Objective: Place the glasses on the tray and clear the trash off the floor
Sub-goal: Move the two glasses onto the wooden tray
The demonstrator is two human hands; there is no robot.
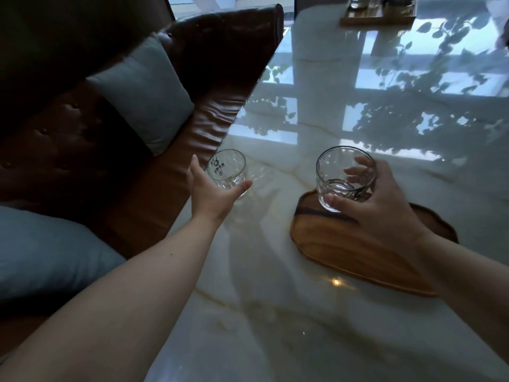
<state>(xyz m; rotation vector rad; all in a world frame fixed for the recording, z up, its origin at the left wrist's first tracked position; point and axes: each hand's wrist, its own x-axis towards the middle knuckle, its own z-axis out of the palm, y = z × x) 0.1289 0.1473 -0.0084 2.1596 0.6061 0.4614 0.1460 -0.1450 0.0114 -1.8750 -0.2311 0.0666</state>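
— How many glasses do you count from where you stand?

— Two clear tumblers. The printed glass (227, 170) stands near the table's left edge, on the bare marble table (275, 299). The plain glass (344, 181) is over the far-left corner of the wooden tray (344, 249).

— Is that second one set down on the tray?

— I can't tell. Its base is right at the tray's rim, but whether it rests there or hangs just above, I can't make out.

— And the hands?

— Two, both bare-armed. The right hand (385, 205) is wrapped round the plain glass, thumb on the near side at the base, fingers curled behind it and showing through the glass. The left hand (212, 194) is spread wide around the printed glass, thumb up on the left of it, fingers reaching under its right side. It's cupping the glass, but whether it's actually pressing on it I can't say.

— Just the one tray?

— One close by, dark wood with wavy edges. There's a second wooden board (377, 16) at the far end of the table, with things on it too small to name.

— Anything beside the table?

— A brown leather sofa (68, 150) with two grey-blue cushions, one upright cushion (143, 92) and one nearer cushion (46, 255).
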